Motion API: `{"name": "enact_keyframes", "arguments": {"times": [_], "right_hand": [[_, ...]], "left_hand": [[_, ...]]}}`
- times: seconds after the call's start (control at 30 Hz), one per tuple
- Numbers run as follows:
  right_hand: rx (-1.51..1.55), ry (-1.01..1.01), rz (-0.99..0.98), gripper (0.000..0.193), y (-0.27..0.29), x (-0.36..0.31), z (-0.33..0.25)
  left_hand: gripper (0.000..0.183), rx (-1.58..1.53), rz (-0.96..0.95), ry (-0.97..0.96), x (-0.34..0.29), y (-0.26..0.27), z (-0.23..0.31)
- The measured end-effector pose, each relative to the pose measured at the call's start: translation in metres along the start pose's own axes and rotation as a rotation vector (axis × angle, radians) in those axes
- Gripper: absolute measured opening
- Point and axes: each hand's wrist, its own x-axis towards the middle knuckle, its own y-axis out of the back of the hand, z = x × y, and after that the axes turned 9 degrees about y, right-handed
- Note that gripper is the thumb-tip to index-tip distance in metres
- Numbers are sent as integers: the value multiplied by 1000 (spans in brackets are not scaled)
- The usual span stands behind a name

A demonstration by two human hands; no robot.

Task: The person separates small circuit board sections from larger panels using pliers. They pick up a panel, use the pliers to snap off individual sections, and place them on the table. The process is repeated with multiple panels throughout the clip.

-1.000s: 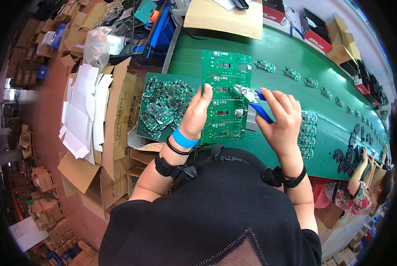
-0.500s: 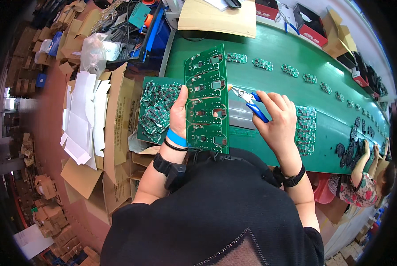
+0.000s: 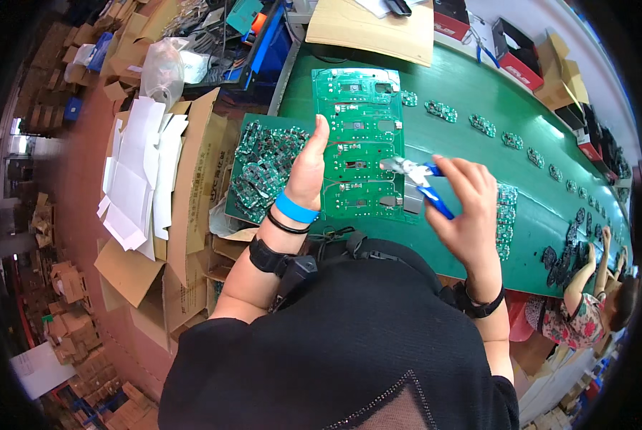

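My left hand grips the left edge of a green circuit board panel made of several joined boards, its thumb up along the edge and the other fingers hidden behind. The panel is held up above the bench with its flat side toward me. In my right hand are side cutters with blue handles, the fingers wrapped round them. Their jaws lie at the right edge of the panel, by a cut-out near its middle; whether they touch it I cannot tell.
A heap of small circuit boards lies left of the panel. A row of single boards runs along the green bench. More panels lie right of my right hand. Cartons stand at left; another person works at far right.
The panel has turned to face me more squarely. My right hand and the cutters have shifted slightly right and down, the jaws now overlapping the panel's right edge.
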Motion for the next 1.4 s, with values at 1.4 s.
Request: {"name": "enact_keyframes", "arguments": {"times": [1.4], "right_hand": [[-121, 180, -21, 54, -15, 10, -4]], "left_hand": [[53, 412, 298, -146, 9, 1, -2]]}}
